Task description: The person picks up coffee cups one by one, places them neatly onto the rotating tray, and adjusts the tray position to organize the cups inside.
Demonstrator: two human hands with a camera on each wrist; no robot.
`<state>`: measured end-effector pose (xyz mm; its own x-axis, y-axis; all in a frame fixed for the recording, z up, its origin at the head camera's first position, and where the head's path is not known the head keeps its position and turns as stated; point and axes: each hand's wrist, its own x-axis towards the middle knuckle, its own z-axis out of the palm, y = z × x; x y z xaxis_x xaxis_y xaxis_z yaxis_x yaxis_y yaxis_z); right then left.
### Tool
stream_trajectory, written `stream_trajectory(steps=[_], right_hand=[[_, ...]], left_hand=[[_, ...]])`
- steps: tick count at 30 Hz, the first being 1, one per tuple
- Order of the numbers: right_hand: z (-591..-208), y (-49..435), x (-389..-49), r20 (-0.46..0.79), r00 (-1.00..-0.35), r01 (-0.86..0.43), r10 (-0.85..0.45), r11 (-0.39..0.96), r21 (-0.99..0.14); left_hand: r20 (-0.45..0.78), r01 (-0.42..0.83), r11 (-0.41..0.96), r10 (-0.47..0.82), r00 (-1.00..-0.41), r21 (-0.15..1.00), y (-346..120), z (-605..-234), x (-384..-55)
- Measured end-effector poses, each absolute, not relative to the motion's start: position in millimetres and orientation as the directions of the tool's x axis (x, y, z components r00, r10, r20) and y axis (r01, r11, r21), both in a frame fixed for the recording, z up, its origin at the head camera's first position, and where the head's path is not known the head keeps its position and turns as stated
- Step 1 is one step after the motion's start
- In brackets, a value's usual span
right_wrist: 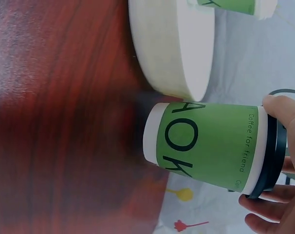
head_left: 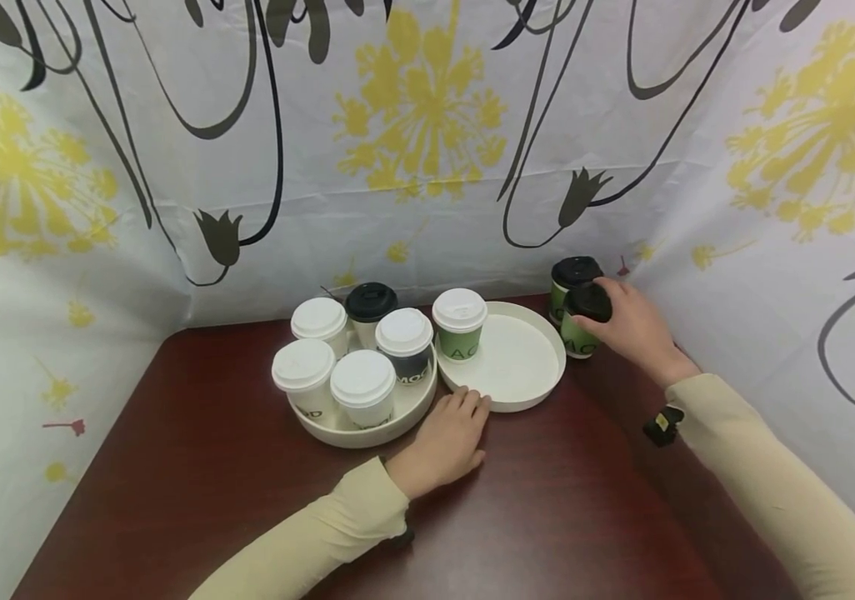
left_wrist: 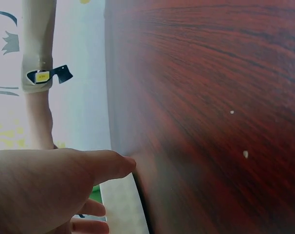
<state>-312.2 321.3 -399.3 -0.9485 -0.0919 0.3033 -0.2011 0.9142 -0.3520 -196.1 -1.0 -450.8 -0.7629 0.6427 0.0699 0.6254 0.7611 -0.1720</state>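
My right hand (head_left: 636, 327) grips a green paper cup with a black lid (head_left: 580, 335) by its lid, just right of the right tray. In the right wrist view this cup (right_wrist: 206, 141) is upright relative to the table, thumb and fingers around the lid's edge. My left hand (head_left: 442, 442) rests its fingertips on the near rim of the round white right tray (head_left: 521, 358). On that tray's left side stands a green cup with a white lid (head_left: 460, 325). A second black-lidded green cup (head_left: 576, 271) is directly behind the held one.
Left of that tray, another round tray (head_left: 345, 437) carries several white-lidded cups (head_left: 362, 383) and one black-lidded cup (head_left: 371, 302). Patterned white cloth (head_left: 427, 225) hangs behind and beside the dark red wooden table (head_left: 547, 500).
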Motion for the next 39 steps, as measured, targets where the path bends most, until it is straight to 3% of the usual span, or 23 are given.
stream_trajectory(steps=[16,23,39], right_hand=[[-361,304,-297,0.461,-0.873,-0.307,-0.161,0.915,-0.262],[-349,283,-286,0.450,-0.865,-0.343,-0.221,0.916,-0.209],[-362,237,-265,0.446,-0.834,-0.448,-0.325,0.871,-0.203]], left_hand=[[0.098,0.612,0.770,0.633,-0.767,-0.181,-1,-458,-199],[0.103,0.604,0.775,0.626,-0.773,-0.184,-1,-460,-198],[0.105,0.608,0.774,0.629,-0.770,-0.176,-1,-461,-198]])
